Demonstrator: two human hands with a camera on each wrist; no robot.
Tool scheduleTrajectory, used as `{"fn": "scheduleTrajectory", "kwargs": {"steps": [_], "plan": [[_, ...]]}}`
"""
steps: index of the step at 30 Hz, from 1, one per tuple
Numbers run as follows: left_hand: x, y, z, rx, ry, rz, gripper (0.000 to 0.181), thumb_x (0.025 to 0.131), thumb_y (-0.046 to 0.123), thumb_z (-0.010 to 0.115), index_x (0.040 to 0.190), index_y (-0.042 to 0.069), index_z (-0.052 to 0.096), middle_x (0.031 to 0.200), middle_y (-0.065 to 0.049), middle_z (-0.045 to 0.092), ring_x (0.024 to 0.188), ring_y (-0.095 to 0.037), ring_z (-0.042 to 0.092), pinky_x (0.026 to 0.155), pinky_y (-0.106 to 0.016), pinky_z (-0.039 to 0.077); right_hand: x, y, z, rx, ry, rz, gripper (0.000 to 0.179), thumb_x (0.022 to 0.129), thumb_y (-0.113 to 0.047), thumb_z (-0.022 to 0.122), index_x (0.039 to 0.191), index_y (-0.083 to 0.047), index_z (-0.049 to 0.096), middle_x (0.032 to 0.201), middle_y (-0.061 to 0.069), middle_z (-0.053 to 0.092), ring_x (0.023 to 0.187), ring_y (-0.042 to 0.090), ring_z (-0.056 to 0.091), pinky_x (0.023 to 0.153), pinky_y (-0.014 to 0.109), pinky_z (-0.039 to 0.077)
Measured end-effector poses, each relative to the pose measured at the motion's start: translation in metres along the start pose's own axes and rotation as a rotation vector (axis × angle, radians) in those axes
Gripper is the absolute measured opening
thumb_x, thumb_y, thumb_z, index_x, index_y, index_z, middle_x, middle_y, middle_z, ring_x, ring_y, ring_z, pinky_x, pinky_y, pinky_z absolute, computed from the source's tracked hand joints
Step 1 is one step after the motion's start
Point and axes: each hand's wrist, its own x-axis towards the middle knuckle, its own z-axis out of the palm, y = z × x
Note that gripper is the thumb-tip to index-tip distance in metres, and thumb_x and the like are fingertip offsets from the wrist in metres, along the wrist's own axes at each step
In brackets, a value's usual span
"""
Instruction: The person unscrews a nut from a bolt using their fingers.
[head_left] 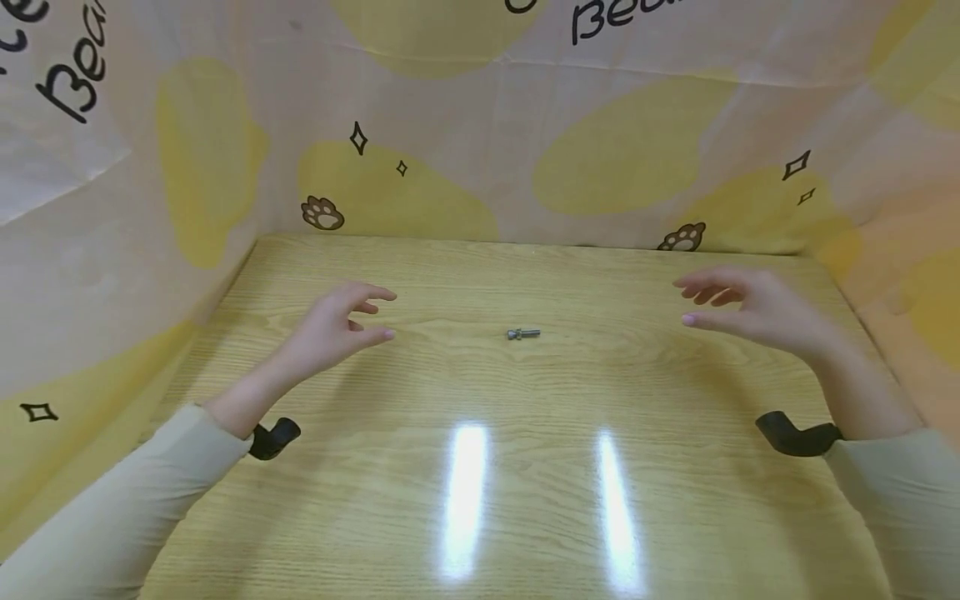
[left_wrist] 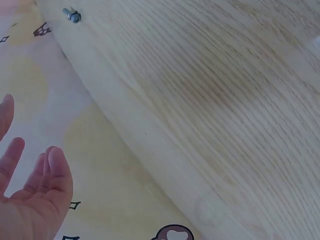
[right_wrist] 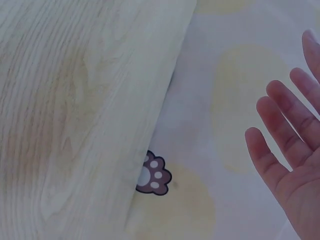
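A small metal bolt (head_left: 523, 333) with a nut on it lies on its side on the wooden table, between the two hands. It also shows near the top left of the left wrist view, where the bolt (left_wrist: 73, 15) has its head toward the camera. To its left, the left hand (head_left: 339, 325) hovers over the table with loosely bent fingers and thumb apart, holding nothing. On the other side the right hand (head_left: 757, 308) is held in the air, fingers spread from the thumb and nothing between them. The right wrist view shows that palm and its relaxed fingers (right_wrist: 290, 127).
The wooden table (head_left: 525, 383) meets a patterned cloth (head_left: 510, 150) hung along its back and sides. Black wrist mounts (head_left: 276, 438) stick out from both sleeves. Two bright light reflections fall on the table's near half.
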Motion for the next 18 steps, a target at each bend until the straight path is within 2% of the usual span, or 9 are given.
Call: {"fn": "scheduleTrajectory", "kwargs": {"steps": [5,8,18], "plan": [[0.003,0.003,0.006,-0.027,-0.011,0.001,0.048,0.083,0.015,0.072,0.126,0.005,0.054,0.126,-0.015,0.051,0.108,-0.033,0.054,0.082,-0.046,0.051,0.004,0.0,0.008,0.027,-0.003,-0.021,0.04,0.081,-0.014,0.074,0.119,-0.01,0.062,0.108,-0.003,0.064,0.09,-0.001,0.055,0.078,0.012,0.043],[0.005,0.004,0.01,-0.044,-0.018,0.005,0.048,0.083,0.014,0.072,0.126,0.005,0.054,0.126,-0.014,0.052,0.108,-0.032,0.055,0.083,-0.045,0.051,0.008,-0.002,0.013,0.048,-0.017,-0.016,0.04,0.081,-0.014,0.073,0.12,-0.01,0.062,0.108,0.001,0.065,0.09,0.0,0.056,0.078,0.013,0.044],[0.013,0.009,0.027,-0.075,-0.052,0.054,0.047,0.082,0.012,0.073,0.125,0.005,0.055,0.126,-0.013,0.054,0.106,-0.032,0.056,0.08,-0.04,0.052,0.016,-0.003,0.03,0.139,-0.053,-0.043,0.04,0.082,-0.01,0.072,0.121,-0.007,0.061,0.112,0.007,0.064,0.092,0.002,0.056,0.08,0.018,0.046]]}}
